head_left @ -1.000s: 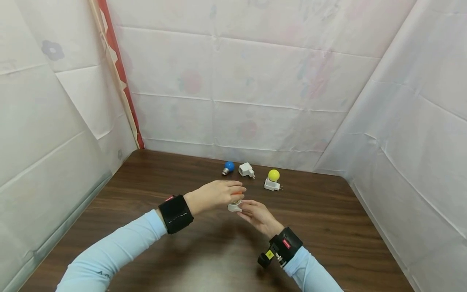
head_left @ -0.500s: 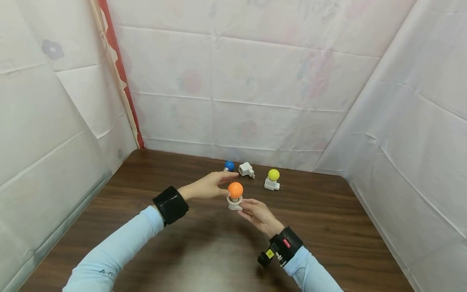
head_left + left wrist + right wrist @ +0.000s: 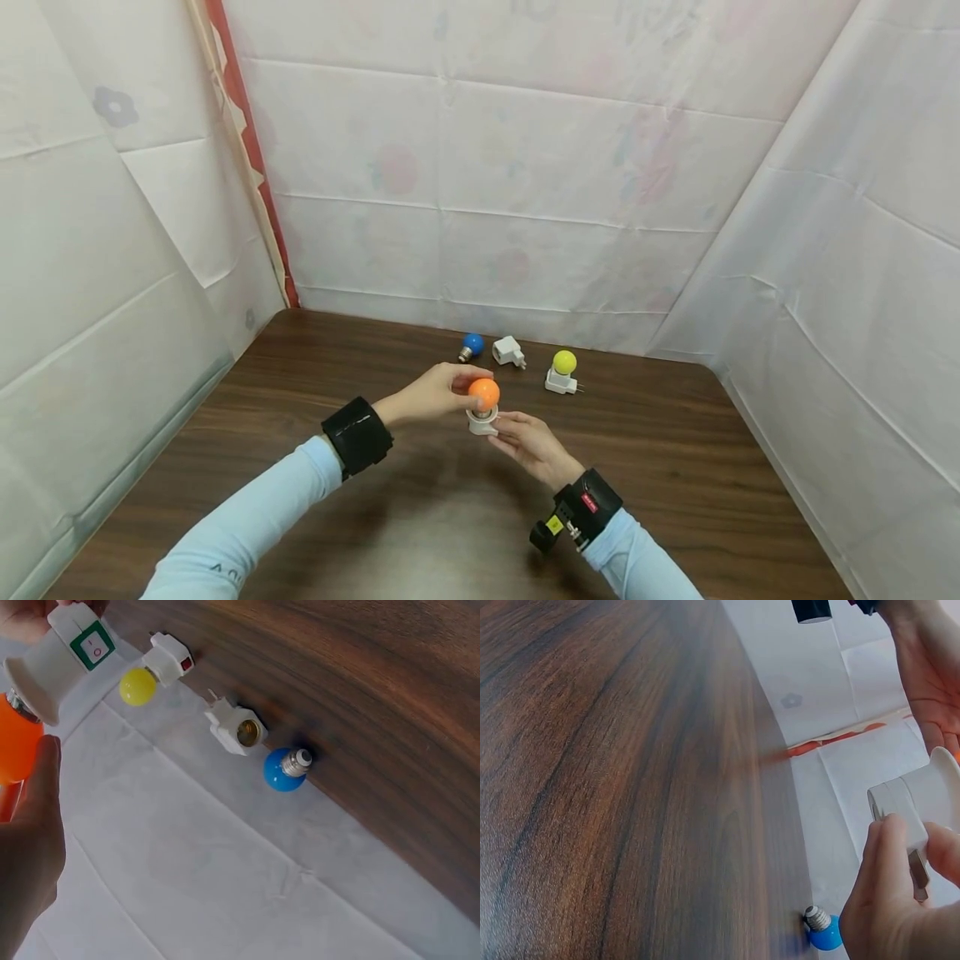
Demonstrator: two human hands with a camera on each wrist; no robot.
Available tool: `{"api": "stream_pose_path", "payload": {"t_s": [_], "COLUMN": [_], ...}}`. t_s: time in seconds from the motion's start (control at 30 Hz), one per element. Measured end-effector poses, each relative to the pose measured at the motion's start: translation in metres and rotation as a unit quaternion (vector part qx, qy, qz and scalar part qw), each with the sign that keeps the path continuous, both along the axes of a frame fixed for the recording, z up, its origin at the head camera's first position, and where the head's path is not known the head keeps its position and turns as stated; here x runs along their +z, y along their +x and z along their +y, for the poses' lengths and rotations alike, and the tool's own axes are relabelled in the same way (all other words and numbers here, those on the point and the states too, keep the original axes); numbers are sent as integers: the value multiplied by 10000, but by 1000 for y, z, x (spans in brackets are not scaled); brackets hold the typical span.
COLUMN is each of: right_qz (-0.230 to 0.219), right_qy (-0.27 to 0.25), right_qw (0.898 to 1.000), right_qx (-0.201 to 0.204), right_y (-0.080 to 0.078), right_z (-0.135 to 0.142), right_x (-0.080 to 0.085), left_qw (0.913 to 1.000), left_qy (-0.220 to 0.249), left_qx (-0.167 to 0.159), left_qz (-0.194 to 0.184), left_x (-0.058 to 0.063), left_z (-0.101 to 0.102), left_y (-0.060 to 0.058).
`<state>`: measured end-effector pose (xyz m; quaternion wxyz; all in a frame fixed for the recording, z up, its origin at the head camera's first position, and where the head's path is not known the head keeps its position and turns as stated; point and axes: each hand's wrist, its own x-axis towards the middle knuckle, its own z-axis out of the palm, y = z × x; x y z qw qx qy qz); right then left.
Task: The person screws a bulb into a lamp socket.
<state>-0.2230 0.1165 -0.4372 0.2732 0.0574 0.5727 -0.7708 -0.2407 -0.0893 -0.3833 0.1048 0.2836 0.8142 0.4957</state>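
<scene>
The table (image 3: 420,533) offered more working room toward its near edge than its far edge, where the spare socket (image 3: 507,352), yellow bulb (image 3: 565,362) and blue bulb (image 3: 473,342) lay nearby. Over its middle, the right hand (image 3: 534,446) pinched the socket (image 3: 482,423) at its plug end, while the left hand (image 3: 438,390) held the orange bulb (image 3: 484,390) upright at the socket's mouth, between thumb and fingers. Doing it well probably meant a still socket, a straight bulb and a light, even twist.
</scene>
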Motion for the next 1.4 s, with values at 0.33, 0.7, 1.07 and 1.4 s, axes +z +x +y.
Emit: {"api": "stream_pose_path", "payload": {"t_s": [0.33, 0.7, 1.07, 1.4], "right_qz": [23, 140, 52, -251], "right_qy": [-36, -113, -348, -358], "right_qw": [10000, 9998, 9994, 9990], "right_qx": [-35, 54, 40, -73], "right_y": [1, 2, 3, 3], "right_z": [-1, -1, -3, 0], "right_x": [0, -2, -4, -2], "left_qw": [9993, 9987, 9980, 9979], "left_qy": [118, -13, -61, 92], "left_qx": [125, 307, 464, 480], "left_qz": [329, 404, 432, 426], "left_x": [3, 2, 0, -2], "left_z": [1, 3, 5, 8], "left_y": [8, 11, 15, 16]}}
